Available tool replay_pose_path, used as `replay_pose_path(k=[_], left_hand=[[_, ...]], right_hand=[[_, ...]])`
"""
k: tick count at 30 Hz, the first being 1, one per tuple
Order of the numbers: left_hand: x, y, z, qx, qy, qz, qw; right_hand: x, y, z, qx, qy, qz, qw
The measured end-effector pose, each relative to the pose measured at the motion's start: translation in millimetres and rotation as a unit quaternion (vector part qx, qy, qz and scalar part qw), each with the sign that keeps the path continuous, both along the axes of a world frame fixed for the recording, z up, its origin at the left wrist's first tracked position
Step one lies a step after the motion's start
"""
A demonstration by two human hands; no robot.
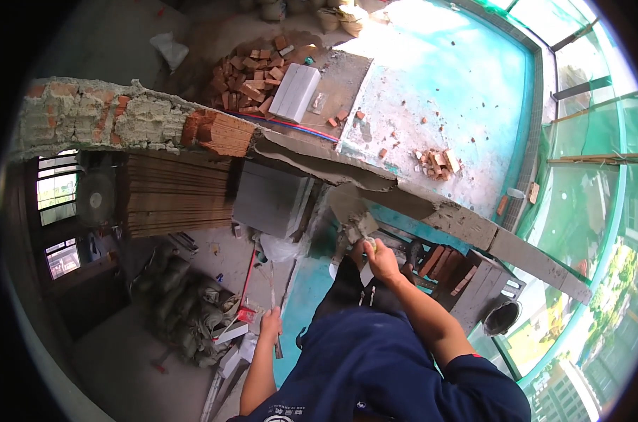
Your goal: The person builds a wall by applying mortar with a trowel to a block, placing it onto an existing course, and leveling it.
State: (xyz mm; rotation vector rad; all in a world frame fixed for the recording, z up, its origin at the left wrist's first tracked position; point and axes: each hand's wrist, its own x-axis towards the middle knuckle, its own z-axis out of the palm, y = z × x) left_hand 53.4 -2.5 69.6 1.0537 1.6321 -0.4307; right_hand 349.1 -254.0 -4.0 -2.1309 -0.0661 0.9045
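My right hand [382, 260] is closed around the handle of a mortar-smeared trowel [350, 205], whose blade is beside the near side of a partly built wall [516, 252]. Wet grey mortar [319, 163] lies along the wall's top, with a ragged edge hanging over. At the wall's left stretch, red bricks [224, 135] show above the older, rough mortared part. My left hand [270, 325], lower and to the left, is closed on a long thin tool [273, 287]; its kind cannot be made out.
Past the wall are a brick heap [245, 79], pale blocks [295, 93] and a small brick pile [438, 163]. On my side stand stacked bricks [185, 193], a large grey block stack [269, 197], sacks [185, 302] and more bricks [445, 266]. Green netting [586, 176] hangs at right.
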Motion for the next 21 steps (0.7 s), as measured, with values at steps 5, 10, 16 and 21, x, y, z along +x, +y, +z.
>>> replay_pose_path(k=[5, 10, 16, 21], left_hand=[[-5, 7, -2, 0.008, -0.005, -0.006, 1.0], [-27, 8, -8, 0.002, -0.009, 0.018, 1.0], [-67, 4, -8, -0.009, 0.034, 0.034, 0.999], [-78, -7, 11, -0.002, 0.065, 0.089, 0.994]], right_hand=[[1, 33, 8, 0.005, 0.017, 0.062, 0.998], [20, 49, 26, 0.004, -0.051, 0.064, 0.997], [43, 122, -3, 0.018, -0.082, 0.052, 0.995], [37, 199, -3, 0.001, -0.066, 0.062, 0.996]])
